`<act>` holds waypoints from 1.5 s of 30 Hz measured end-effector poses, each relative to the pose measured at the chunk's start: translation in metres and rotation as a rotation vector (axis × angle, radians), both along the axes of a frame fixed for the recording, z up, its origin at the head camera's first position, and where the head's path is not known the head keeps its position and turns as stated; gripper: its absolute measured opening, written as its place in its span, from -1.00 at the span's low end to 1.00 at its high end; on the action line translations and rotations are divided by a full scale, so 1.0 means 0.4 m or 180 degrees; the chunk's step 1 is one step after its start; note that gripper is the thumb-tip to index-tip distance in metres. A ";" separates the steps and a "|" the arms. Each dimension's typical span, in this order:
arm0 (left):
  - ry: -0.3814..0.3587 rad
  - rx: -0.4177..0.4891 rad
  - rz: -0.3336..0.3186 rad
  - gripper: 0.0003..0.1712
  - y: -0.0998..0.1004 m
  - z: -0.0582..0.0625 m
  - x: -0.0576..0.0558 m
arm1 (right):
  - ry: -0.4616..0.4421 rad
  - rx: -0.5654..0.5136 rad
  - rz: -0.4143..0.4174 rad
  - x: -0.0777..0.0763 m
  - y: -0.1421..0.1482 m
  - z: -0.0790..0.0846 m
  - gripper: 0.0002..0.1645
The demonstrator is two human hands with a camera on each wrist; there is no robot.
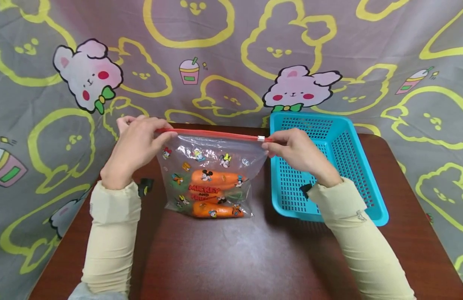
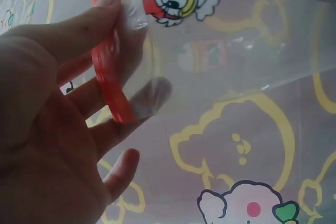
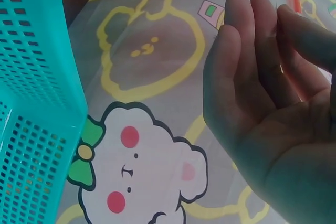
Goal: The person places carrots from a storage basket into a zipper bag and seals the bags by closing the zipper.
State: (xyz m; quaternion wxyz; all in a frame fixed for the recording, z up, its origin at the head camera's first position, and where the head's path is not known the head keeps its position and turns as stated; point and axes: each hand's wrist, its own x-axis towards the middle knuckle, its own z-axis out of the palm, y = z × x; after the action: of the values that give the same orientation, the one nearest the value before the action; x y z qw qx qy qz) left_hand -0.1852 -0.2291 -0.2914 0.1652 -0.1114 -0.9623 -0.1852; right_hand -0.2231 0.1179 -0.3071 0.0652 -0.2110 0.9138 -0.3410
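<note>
Between both hands hangs a clear zip bag [image 1: 212,154] printed with cartoon characters, its red zip strip [image 1: 216,134] stretched level along the top. Orange carrots [image 1: 218,210] lie inside it, low in the bag. My left hand [image 1: 135,143] pinches the strip's left end between thumb and fingers; the left wrist view shows the red strip [image 2: 107,51] crossing that hand. At the other end, my right hand [image 1: 296,150] pinches the bag's top corner, close beside the white slider [image 1: 261,138]. In the right wrist view the right hand's fingertips [image 3: 283,17] meet at the bag's edge.
A blue perforated basket [image 1: 374,204] stands on the brown table [image 1: 216,258] at the right, partly under my right forearm. Behind the table hangs a grey curtain [image 1: 231,58] with yellow bear outlines and white rabbits.
</note>
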 end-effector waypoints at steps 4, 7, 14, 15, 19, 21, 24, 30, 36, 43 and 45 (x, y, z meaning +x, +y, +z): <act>0.0146 -0.0031 0.0125 -0.80 0.015 -0.003 -0.002 | 0.0081 -0.0046 -0.0091 -0.002 -0.005 -0.006 -0.70; 0.0298 -0.0094 0.0244 -0.81 0.035 -0.007 -0.006 | 0.0154 -0.0107 -0.0148 -0.005 -0.011 -0.008 -0.70; 0.0481 -0.0163 0.0133 -0.71 0.087 -0.018 -0.020 | 0.0159 -0.0223 -0.0244 -0.011 -0.022 0.000 -0.71; 0.0540 -0.0159 0.0060 -0.69 0.099 -0.020 -0.021 | 0.0153 -0.0233 -0.0263 -0.013 -0.024 0.000 -0.70; 0.0789 -0.0094 -0.0266 -0.65 0.157 -0.031 -0.022 | 0.0169 -0.0267 -0.0285 -0.018 -0.033 0.000 -0.67; 0.0902 -0.0052 -0.0419 -0.65 0.189 -0.035 -0.024 | 0.0188 -0.0283 -0.0278 -0.018 -0.039 0.000 -0.66; 0.1019 -0.0043 -0.0564 -0.66 0.234 -0.039 -0.027 | 0.0258 -0.0276 -0.0238 -0.016 -0.047 0.000 -0.65; 0.0963 -0.0107 -0.0698 -0.68 0.298 -0.046 -0.030 | 0.0402 -0.0223 -0.0185 -0.009 -0.057 0.003 -0.69; 0.0855 -0.0157 -0.0780 -0.68 0.333 -0.051 -0.031 | 0.0509 -0.0218 -0.0072 -0.004 -0.058 0.005 -0.70; 0.1016 -0.0158 -0.0788 -0.76 0.348 -0.060 -0.035 | 0.0581 -0.0197 0.0000 -0.002 -0.055 -0.001 -0.68; 0.1052 -0.0149 -0.0793 -0.77 0.351 -0.062 -0.036 | 0.0585 -0.0186 -0.0002 -0.001 -0.054 -0.002 -0.68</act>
State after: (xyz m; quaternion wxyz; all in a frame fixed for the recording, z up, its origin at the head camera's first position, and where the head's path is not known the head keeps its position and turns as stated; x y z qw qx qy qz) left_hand -0.1997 -0.0888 -0.3164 0.2940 -0.2622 -0.9049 -0.1609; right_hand -0.2236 0.0963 -0.3078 -0.0252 -0.2430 0.9056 -0.3467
